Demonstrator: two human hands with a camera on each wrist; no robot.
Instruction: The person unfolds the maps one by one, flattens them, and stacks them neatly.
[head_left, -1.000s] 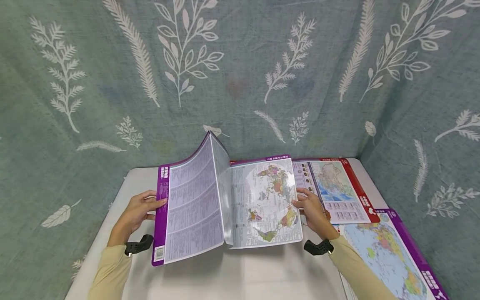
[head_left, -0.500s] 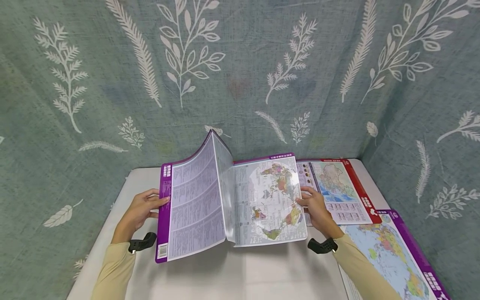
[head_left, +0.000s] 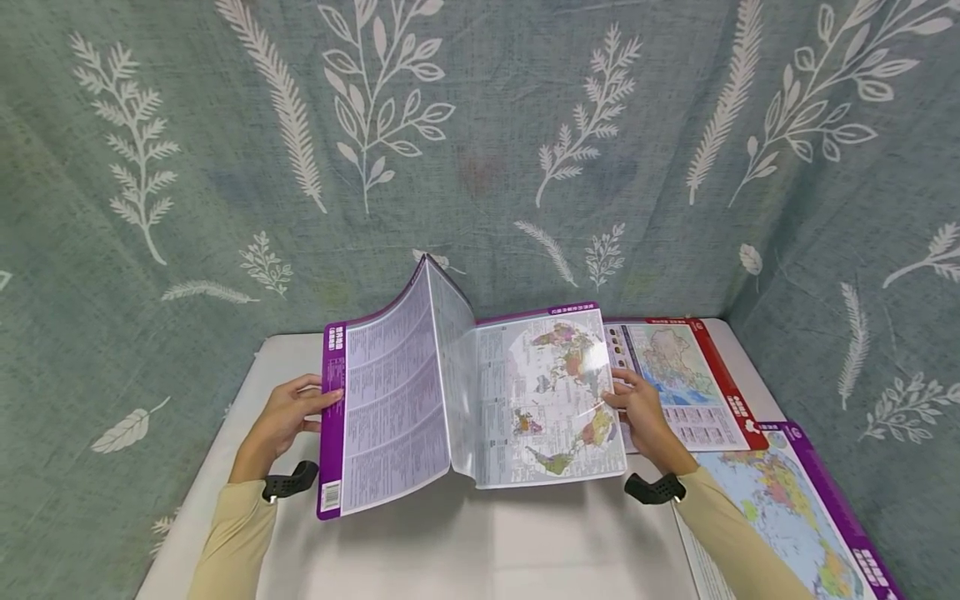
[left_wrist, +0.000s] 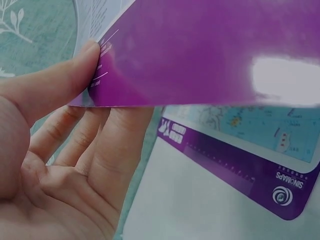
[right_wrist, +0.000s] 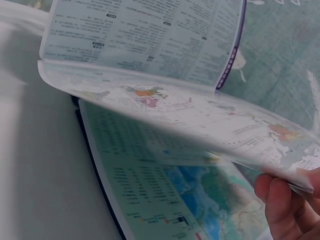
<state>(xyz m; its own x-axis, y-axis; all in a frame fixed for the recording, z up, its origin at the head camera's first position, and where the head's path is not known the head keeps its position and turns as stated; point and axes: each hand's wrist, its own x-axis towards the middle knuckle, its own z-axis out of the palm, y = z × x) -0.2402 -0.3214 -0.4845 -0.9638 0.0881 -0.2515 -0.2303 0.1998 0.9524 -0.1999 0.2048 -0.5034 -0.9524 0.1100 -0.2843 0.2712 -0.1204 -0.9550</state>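
Observation:
In the head view a folded, glossy laminated map sheet [head_left: 390,408] stands partly open, its middle crease rising toward the curtain. The left panel carries text and a purple border; small world maps cover the right panel. My left hand [head_left: 288,417] pinches the purple outer edge, thumb on the printed face and fingers behind, as the left wrist view shows with the hand [left_wrist: 65,155] close up. At the opposite edge, my right hand [head_left: 641,417] pinches the right panel between thumb and fingers. The right wrist view shows the fingers [right_wrist: 280,200] under that edge.
A red-bordered map [head_left: 693,417] lies at the back right of the white table [head_left: 480,550]. Nearer, a purple-bordered world map [head_left: 780,492] lies at the right edge. Under the held sheet, the left wrist view shows another purple-bordered map [left_wrist: 220,165]. A leaf-patterned curtain [head_left: 480,167] hangs behind.
Both hands and the held map have shifted slightly right in the head view. The right hand has moved farther than the left, and the right panel has come up a little. Both grips stay the same.

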